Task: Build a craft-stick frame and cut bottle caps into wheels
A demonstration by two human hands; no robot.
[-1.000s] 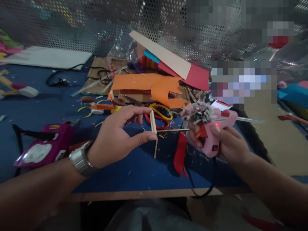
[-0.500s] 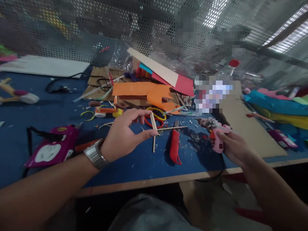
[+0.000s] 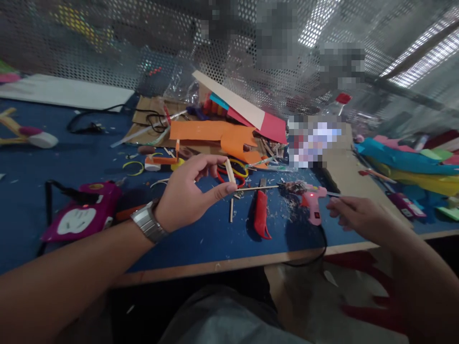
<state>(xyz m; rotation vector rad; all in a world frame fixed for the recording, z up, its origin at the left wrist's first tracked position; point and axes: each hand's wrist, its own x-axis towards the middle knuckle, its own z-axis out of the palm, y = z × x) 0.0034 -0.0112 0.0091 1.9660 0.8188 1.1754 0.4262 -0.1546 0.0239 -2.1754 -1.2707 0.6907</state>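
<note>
My left hand point(image 3: 193, 191) pinches a short pair of pale wooden sticks point(image 3: 230, 172) between thumb and fingers, above the blue table. A longer thin wooden stick point(image 3: 258, 188) extends to the right beyond my thumb, and a short stick point(image 3: 231, 210) lies below it. A pink hot glue gun point(image 3: 313, 205) with a lit red light rests on the table, its nozzle by a clump of glue scraps point(image 3: 294, 187). Just behind it is my right hand point(image 3: 353, 212), off the handle, fingers loosely curled and apart beside the protruding glue stick point(image 3: 334, 194).
A red utility knife point(image 3: 262, 215) lies in the middle, with red and yellow scissors handles point(image 3: 236, 168) behind. Orange paper point(image 3: 201, 130) and cardboard point(image 3: 373, 191) lie farther out. A purple device point(image 3: 84, 210) with a black cord sits left. A red-capped bottle point(image 3: 339, 102) stands at the back.
My right hand has let go of the glue gun's handle and drawn back to the right, leaving the gun on the table. My left hand still pinches the sticks.
</note>
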